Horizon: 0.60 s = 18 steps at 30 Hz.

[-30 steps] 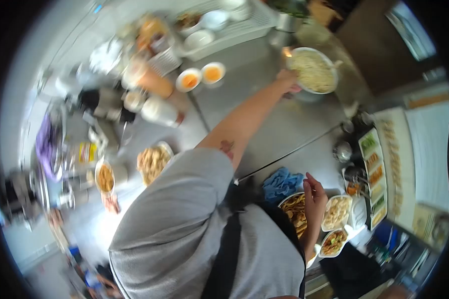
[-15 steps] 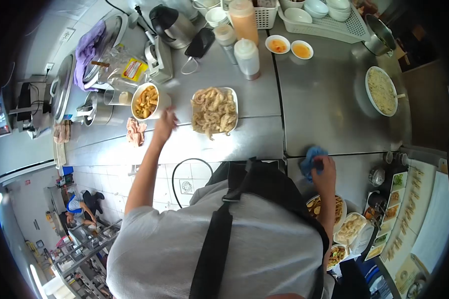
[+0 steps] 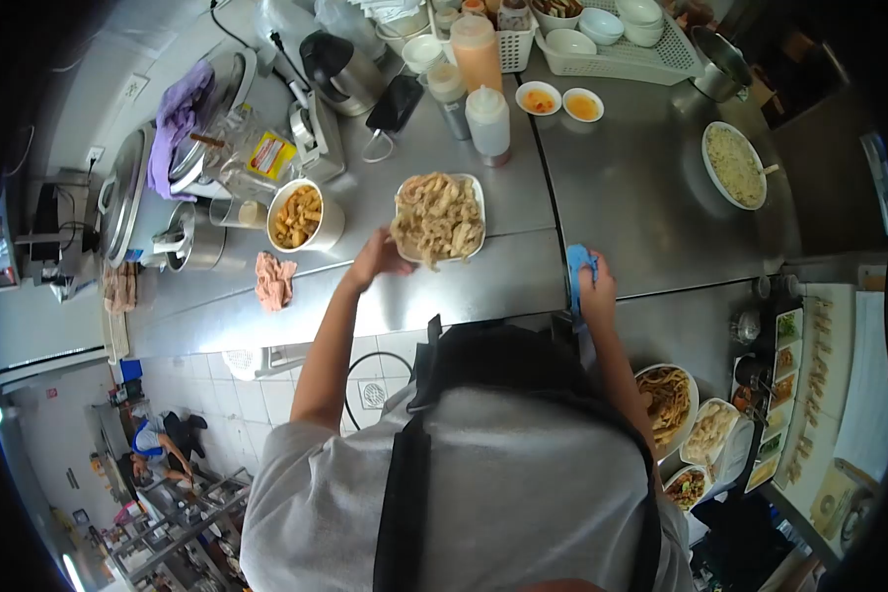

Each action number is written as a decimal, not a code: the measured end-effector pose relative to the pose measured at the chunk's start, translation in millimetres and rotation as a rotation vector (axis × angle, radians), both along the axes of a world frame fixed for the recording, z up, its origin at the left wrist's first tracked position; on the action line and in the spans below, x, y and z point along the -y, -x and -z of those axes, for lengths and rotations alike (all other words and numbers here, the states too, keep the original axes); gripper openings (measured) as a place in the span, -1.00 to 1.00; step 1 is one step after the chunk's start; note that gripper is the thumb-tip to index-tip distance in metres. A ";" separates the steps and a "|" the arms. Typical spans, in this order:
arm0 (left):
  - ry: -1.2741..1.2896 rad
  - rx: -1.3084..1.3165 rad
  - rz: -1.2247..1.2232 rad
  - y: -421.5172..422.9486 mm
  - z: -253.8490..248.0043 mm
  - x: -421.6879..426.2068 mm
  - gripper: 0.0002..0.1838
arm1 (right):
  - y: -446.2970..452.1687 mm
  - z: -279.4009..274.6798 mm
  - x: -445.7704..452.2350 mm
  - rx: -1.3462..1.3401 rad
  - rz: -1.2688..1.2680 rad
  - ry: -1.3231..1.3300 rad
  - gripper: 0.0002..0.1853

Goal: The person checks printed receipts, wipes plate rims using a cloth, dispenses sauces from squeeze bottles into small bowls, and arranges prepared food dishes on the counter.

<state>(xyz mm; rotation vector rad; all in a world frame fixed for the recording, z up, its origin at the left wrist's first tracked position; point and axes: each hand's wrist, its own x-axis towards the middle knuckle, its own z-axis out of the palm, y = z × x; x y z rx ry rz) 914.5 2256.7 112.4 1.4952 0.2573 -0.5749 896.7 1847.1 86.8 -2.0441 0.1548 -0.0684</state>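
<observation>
**Clamps a blue cloth in the right grip, keeps the left grip open by battered food**

Stands at a wide steel counter, with both grips over its near part. Shows a white perforated basket well beyond the right grip, filled partly with small bowls. Has a white bowl of pale food far to the right of the right grip and slightly beyond it. Has a round dish of brown food nearer the body than the right grip, beside the forearm. Shows the battered food heaped in a white dish, between the two grips, just beyond and to the right of the left one. Holds the left grip just beside that dish, fingers apart; cannot tell whether touching its edge. Shows a white tub of fried pieces to the left of the left grip and slightly beyond. Has a clear squeeze bottle upright beyond both grips, and a crumpled pink cloth left of the left grip. Closes the right grip around the blue cloth, leaving part sticking out on the left.
</observation>
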 end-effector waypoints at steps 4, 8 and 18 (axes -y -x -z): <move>-0.029 -0.149 0.125 -34.4 3.6 -17.0 -0.27 | 3.9 12.9 7.4 0.004 0.086 -0.063 -0.63; 0.011 -0.171 0.179 -35.9 -13.2 -9.7 -0.35 | 11.8 1.1 7.7 0.009 0.093 -0.012 -0.64; 0.200 -0.166 -0.010 -10.4 3.1 2.7 -0.43 | -5.0 -69.0 -37.9 0.424 -0.093 0.408 -0.74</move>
